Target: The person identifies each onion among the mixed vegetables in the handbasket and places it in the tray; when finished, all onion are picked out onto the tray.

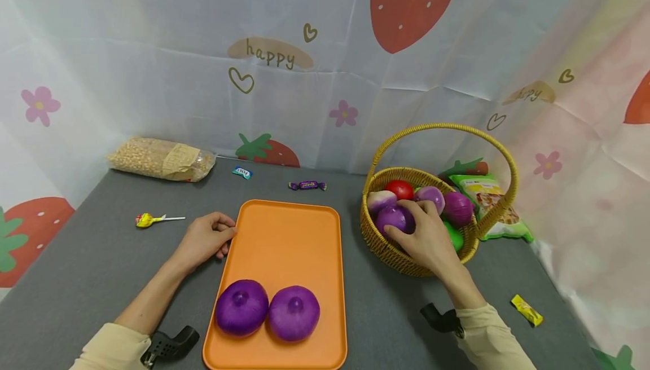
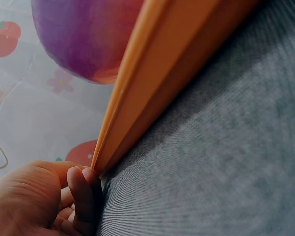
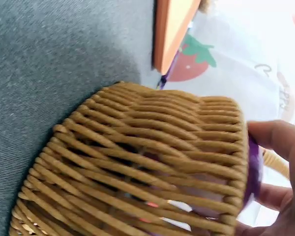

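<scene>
An orange tray [image 1: 284,246] lies on the grey table, with two purple toy onions [image 1: 241,308] side by side at its near end. My left hand [image 1: 205,240] pinches the tray's left rim between thumb and fingers, as the left wrist view shows up close. On the right, my right hand [image 1: 424,234] reaches into a wicker basket [image 1: 391,254] and grips a purple onion [image 1: 395,219] by its sides. In the right wrist view, the basket's woven wall [image 3: 152,147] hides most of that onion [image 3: 254,167]. Around it in the basket are a red tomato [image 1: 399,189] and more purple vegetables [image 1: 458,209].
The basket's tall handle [image 1: 442,126] arches above the right hand. Behind the basket leans a green snack bag [image 1: 490,201]. A yellow candy [image 1: 527,310] lies at right, a lollipop [image 1: 147,220] at left. Further back are wrapped candies [image 1: 307,185] and a bag of kernels [image 1: 159,158].
</scene>
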The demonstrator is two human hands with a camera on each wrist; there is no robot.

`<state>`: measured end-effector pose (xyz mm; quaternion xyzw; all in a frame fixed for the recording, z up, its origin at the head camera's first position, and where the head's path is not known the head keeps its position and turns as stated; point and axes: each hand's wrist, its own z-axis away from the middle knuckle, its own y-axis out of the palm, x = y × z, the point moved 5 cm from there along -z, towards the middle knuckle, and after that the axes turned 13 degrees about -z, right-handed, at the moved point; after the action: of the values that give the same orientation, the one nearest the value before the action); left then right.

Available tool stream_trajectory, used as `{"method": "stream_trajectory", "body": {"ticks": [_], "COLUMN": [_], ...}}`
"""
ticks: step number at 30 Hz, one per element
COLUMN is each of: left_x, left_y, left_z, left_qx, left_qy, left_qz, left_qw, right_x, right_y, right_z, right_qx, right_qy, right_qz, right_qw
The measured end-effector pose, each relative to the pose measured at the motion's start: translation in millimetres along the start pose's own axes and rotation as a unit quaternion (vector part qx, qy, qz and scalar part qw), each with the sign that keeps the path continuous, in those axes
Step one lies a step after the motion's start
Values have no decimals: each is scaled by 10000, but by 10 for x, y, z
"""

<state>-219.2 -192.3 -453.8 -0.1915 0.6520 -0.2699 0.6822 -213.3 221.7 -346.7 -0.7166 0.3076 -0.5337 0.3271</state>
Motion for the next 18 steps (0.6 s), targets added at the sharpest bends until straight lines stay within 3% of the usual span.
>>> {"method": "stream_trajectory", "body": {"ticks": [6, 11, 18], "left_x": [1, 0, -9], "left_y": [-4, -3, 7], "left_z": [-3, -6, 0], "left_qx": [12, -4, -19], "left_qy": [62, 124, 73], "left_qz": [7, 18, -12], "left_qw": [10000, 9999, 10000], "right_x": [136, 350, 649], "right_y": [-72, -97, 48], "right_z": [47, 119, 231], "right_qx": [-506, -816, -642], "right_qy": [-295, -818, -1626], "right_qz": [-353, -731, -1012], "right_qw": [9977, 9906, 9794]}}
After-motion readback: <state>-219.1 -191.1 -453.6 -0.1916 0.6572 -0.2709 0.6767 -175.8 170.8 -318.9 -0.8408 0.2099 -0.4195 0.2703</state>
